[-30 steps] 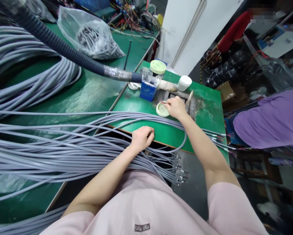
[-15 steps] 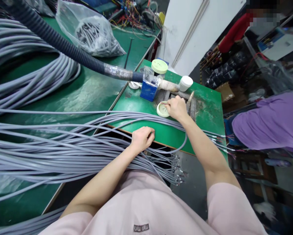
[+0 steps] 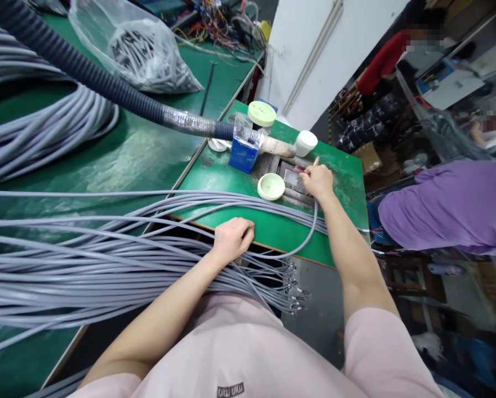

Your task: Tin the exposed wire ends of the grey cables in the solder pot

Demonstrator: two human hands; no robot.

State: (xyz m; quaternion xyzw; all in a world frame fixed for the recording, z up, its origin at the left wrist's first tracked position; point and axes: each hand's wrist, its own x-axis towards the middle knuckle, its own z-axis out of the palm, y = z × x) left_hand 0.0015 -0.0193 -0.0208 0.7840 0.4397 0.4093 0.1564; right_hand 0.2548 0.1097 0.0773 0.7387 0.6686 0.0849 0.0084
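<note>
My right hand [image 3: 320, 181] is closed on the end of a grey cable [image 3: 314, 215]. Thin stripped wires poke out from its fingertips, just over a shiny square metal surface [image 3: 293, 178] that looks like a solder pot. From that hand the cable loops down and back toward my left hand [image 3: 233, 239], whose curled fingers are closed around it at the bench's front edge. Left of the metal surface sits a shallow cream dish [image 3: 271, 187]. A ribbed dark hose [image 3: 140, 99] ends in a stained nozzle [image 3: 277, 147] just behind the pot, beside a blue block [image 3: 243, 155].
Many grey cables [image 3: 106, 276] lie across the bench and in front of me. Behind the pot stand a white cup [image 3: 306, 143] and a pale green-lidded jar [image 3: 261, 114]. A clear bag [image 3: 148, 61] of cable pieces lies farther back. A person in purple [image 3: 447, 210] is at right.
My right hand has moved right with the cable end, from over the cream dish to over the square metal surface. My left hand has stayed nearly in place. The whole view has shifted slightly.
</note>
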